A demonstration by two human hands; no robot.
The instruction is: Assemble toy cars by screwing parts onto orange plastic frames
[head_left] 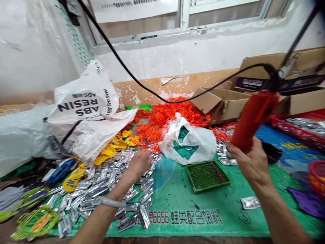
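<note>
My right hand (254, 164) is wrapped round the body of a red corded power tool (254, 118), raised above the right of the table. A black cord leaves the tool's top, and its working end is hidden. Fingers curled, my left hand (139, 163) is at the pile of shiny silver parts (101, 186); what it holds, if anything, is hidden. Between the hands a green basket (195, 188) contains small dark pieces, perhaps screws. Behind it lies a white plastic bag (203, 139) with green pieces inside. One silver piece (250, 202) lies below my right hand.
A white ABS resin sack (83, 112) and yellow parts (109, 152) lie left. Orange netlike pieces (162, 118) are heaped behind. Cardboard boxes (235, 100), a red tray (281, 123) and a purple piece (307, 201) are right. The black cord (142, 86) hangs across.
</note>
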